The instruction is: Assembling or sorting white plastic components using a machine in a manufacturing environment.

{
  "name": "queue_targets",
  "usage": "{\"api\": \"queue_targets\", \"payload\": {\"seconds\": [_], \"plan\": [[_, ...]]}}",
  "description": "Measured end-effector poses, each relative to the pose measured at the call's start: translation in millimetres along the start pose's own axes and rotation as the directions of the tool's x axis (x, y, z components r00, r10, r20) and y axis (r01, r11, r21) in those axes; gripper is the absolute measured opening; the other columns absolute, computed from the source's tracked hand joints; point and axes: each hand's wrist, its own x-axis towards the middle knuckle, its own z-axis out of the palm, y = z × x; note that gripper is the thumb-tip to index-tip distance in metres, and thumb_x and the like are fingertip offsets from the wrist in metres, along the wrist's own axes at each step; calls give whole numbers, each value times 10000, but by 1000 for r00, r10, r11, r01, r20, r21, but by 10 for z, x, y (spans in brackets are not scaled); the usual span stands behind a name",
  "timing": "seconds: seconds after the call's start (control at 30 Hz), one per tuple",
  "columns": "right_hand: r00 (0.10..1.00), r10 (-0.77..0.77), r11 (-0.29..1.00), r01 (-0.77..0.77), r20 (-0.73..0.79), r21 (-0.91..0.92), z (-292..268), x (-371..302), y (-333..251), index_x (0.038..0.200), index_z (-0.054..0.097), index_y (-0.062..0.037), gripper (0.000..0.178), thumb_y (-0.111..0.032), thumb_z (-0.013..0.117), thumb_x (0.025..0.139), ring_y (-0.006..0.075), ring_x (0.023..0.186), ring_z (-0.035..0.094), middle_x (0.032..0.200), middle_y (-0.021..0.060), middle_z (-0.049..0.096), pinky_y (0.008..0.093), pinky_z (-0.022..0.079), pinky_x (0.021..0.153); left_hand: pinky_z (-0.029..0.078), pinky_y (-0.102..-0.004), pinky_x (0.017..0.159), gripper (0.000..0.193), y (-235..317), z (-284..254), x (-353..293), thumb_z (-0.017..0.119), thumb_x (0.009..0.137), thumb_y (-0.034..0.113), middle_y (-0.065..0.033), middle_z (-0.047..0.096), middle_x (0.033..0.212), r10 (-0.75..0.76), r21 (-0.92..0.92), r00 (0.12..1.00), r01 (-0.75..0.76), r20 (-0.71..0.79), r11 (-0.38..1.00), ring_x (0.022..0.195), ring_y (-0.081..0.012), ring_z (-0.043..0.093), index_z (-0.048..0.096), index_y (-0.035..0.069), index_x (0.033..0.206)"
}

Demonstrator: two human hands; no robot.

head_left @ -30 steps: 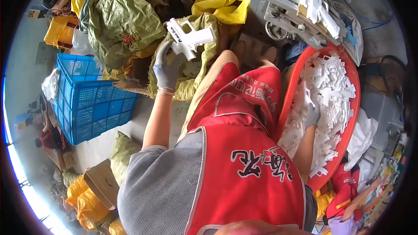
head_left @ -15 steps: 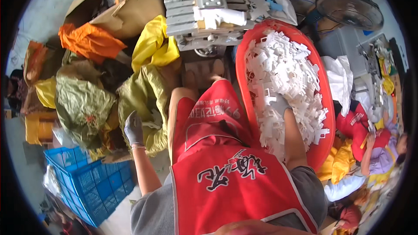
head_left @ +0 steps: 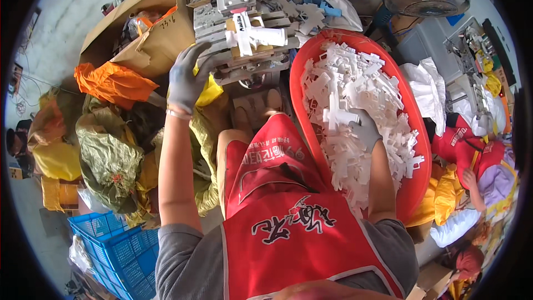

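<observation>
Left hand (head_left: pixel 186 80) is hovering at the left edge of the grey slatted worktop (head_left: pixel 206 32), gloved fingers apart; the marked white toy pistol (head_left: pixel 261 37) is lying on it, right of and slightly beyond them, barrel running left-right, this hand nearer. A second white toy pistol (head_left: pixel 334 112) is pointing away from the body over the red tub (head_left: pixel 423 172), right hand (head_left: pixel 367 131) fingers clamped on its grip.

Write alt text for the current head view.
The person's gloved right hand grips a white gun-shaped piece over a red tub of similar pieces. The gloved left hand is open near a grey machine bearing another piece.
</observation>
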Motion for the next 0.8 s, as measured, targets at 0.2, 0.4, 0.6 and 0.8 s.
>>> {"api": "queue_targets", "payload": {"seconds": [0.2, 0.4, 0.6, 0.8], "plan": [[991, 96, 655, 11, -98, 756, -214, 78, -537, 1246, 491, -19, 348, -32, 514, 900, 133, 949, 561, 1142, 67, 554, 243, 485, 774, 495, -309, 774, 336, -92, 237, 583, 701, 762, 154, -131, 662, 956, -138, -98, 908, 192, 396, 977, 877, -177, 648, 614, 55, 1072], [871, -307, 593, 490, -383, 639, -325, 739, -1300, 1272, 457, -4, 378, -88, 527, 910, 144, 1004, 542, 1153, 81, 541, 253, 459, 833, 501, -275, 754, 308, -57, 25, 395, 721, 775, 153, -89, 686, 937, -189, -258, 980, 197, 53, 946, 823, -138, 650, 630, 27, 1040], [882, -452, 437, 353, -137, 828, -142, 1363, -2354, 1264, 505, -49, 374, -94, 553, 897, 86, 862, 556, 1063, 65, 565, 222, 481, 727, 479, -243, 805, 301, -449, -266, -801, 684, 826, 147, -36, 656, 985, -452, -366, 886, 390, -100, 845, 859, -97, 600, 618, 19, 1090], [867, -497, 767, 461, -40, 446, -45, 1578, -2609, 1126, 640, -63, 278, -46, 591, 853, 110, 826, 593, 1087, 42, 615, 235, 491, 733, 468, -245, 828, 271, -377, -614, -2000, 650, 868, 152, -48, 634, 1027, -748, -279, 654, 702, -108, 655, 924, -103, 575, 608, -4, 1085]]}}
